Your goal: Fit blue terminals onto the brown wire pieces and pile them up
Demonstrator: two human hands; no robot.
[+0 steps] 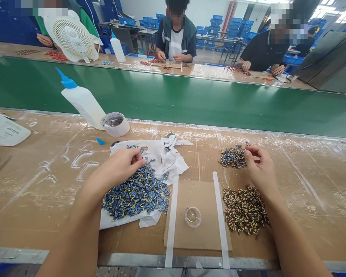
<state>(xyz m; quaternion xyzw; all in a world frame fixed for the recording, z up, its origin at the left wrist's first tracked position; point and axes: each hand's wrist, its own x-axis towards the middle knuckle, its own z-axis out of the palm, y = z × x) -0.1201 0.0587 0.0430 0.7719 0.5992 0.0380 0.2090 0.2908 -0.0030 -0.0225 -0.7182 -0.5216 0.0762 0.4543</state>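
Observation:
My left hand (127, 163) hovers over or touches the top of a large heap of small blue-and-yellow parts (138, 196), which lies on crumpled white paper (173, 163). Its fingers are pinched; whatever may be in them is too small to make out. At the right, my right hand (258, 163) has its thumb and finger together beside a smaller pile of blue, yellow and dark parts (232, 157). Below that hand is a heap of yellow, dark and red parts (245, 211). Between the heaps, a small clear cup (193, 217) stands on a taped cardboard square (202, 236).
A white squeeze bottle with a blue nozzle (83, 104) stands beside a tape roll (115, 124); a loose blue cap (100, 141) lies near. Beyond the green belt (173, 96), several people sit working, with a white fan (70, 36) at the left.

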